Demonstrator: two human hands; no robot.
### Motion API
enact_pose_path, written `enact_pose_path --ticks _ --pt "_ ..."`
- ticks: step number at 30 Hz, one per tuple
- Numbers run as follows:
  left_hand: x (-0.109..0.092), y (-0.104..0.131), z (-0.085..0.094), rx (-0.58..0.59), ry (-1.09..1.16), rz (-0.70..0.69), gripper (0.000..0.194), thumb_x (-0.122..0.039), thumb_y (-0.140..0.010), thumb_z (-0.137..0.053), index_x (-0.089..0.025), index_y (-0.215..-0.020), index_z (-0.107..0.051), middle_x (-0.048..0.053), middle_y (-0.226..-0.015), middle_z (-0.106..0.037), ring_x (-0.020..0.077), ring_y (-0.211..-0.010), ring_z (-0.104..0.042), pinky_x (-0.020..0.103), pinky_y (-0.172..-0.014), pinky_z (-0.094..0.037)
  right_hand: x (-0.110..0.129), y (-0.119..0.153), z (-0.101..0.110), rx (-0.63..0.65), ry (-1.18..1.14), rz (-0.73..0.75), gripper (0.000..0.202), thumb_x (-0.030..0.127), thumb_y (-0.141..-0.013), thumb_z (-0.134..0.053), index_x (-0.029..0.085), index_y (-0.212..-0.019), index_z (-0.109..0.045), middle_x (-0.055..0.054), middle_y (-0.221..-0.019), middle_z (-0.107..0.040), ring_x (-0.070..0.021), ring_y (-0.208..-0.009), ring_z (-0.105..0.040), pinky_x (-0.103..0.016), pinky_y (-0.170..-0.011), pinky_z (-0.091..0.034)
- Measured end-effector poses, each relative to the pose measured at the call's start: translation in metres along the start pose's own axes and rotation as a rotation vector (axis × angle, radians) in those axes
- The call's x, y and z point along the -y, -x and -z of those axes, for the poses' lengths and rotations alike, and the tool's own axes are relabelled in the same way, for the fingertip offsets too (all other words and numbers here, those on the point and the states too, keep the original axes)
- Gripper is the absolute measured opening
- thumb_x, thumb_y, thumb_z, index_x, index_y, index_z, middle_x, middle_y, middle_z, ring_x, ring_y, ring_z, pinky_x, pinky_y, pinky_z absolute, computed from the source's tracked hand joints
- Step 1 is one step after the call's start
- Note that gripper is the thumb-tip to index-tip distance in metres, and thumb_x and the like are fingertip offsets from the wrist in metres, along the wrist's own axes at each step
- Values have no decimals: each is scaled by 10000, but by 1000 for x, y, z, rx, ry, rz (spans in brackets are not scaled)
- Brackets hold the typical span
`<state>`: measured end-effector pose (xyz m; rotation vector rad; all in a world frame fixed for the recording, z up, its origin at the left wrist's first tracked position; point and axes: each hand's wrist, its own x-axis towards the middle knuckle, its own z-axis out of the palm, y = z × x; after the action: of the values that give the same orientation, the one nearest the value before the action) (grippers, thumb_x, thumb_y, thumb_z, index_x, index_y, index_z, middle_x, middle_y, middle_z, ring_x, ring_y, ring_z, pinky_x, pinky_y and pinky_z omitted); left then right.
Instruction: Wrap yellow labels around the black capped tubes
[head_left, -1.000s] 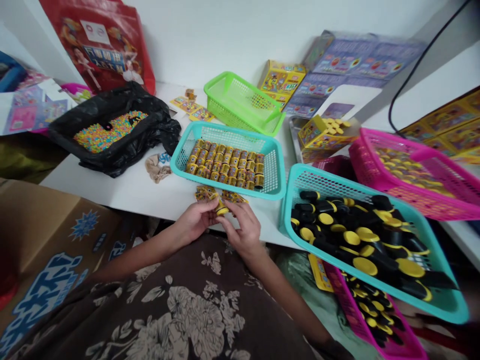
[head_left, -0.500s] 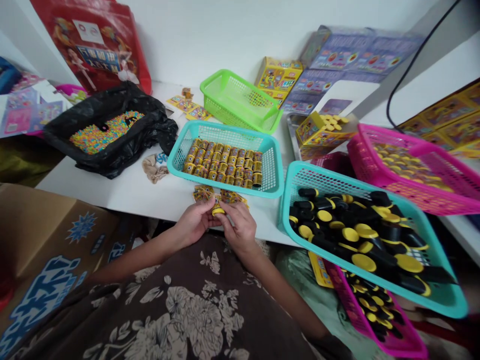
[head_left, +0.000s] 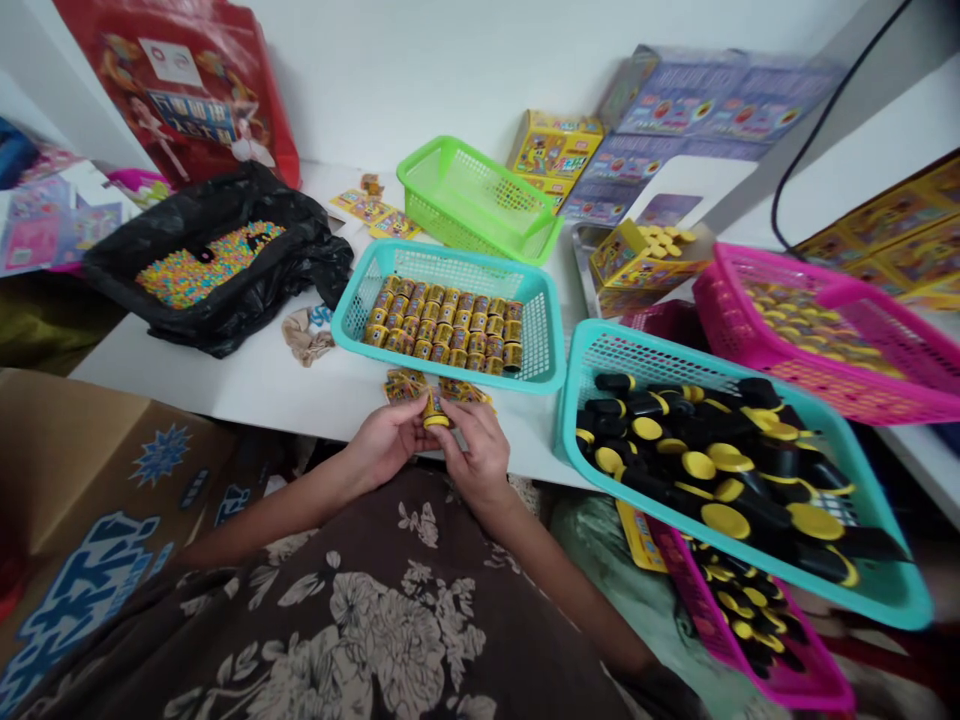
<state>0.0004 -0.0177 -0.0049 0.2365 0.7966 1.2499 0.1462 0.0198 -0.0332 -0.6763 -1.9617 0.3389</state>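
Note:
Between my two hands, over the table's front edge, is a small yellow-lidded container (head_left: 435,408) with a printed wrap round it. My left hand (head_left: 391,437) grips it from the left with the fingertips. From the other side, my right hand (head_left: 477,445) pinches it with thumb and fingers. Just behind the hands lie two small piles of printed labels (head_left: 406,384), partly covered by the fingers. Beyond them stands a turquoise basket (head_left: 541,345) holding rows of wrapped containers (head_left: 450,325).
To the right, another turquoise basket (head_left: 574,400) holds black containers with yellow lids; a pink basket (head_left: 825,280) stands behind it. A green basket (head_left: 450,205) sits at the back. On the left, a black plastic-lined tray (head_left: 150,310) contains colourful beads. A cardboard box (head_left: 97,450) is below left.
The container between my fingers has turned more upright, showing more of its printed side. Both hands stay in nearly the same place; the view has shifted slightly.

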Motion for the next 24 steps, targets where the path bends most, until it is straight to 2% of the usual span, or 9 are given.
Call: enact_pose_path --ticks 6,12,19,24 --pt "4 -1 1 -29 -17 -12 164 -278 -807 -724 -123 -841 -687 44 -796 -694 133 -653 -631 275 -674 -531 -3 -1 -4 0 37 90 315 167 -889 -632 191 -1204 -639 -93 -901 -692 -215 -821 -629 -378 -733 -547" --pt "7 0 2 -12 -18 28 190 -304 -807 -726 -123 -815 -669 52 -769 -686 155 -669 -634 305 -682 -532 -6 1 -3 -7 96 173 274 160 -893 -620 190 -1161 -669 -60 -772 -685 -202 -722 -605 -364 -686 -514" --pt "3 0 6 -16 9 24 157 -271 -835 -688 -131 -905 -703 69 -851 -708 151 -711 -638 294 -716 -516 -4 3 1 9 47 8 322 253 -899 -641 229 -1220 -644 -71 -897 -714 -215 -798 -642 -382 -734 -537" --pt "0 0 3 -23 -39 14 211 -336 -820 -706 -132 -870 -686 56 -801 -689 155 -675 -627 312 -693 -516 -4 1 -2 29 38 70 273 214 -900 -626 205 -1169 -675 -79 -860 -714 -213 -762 -630 -381 -709 -529"
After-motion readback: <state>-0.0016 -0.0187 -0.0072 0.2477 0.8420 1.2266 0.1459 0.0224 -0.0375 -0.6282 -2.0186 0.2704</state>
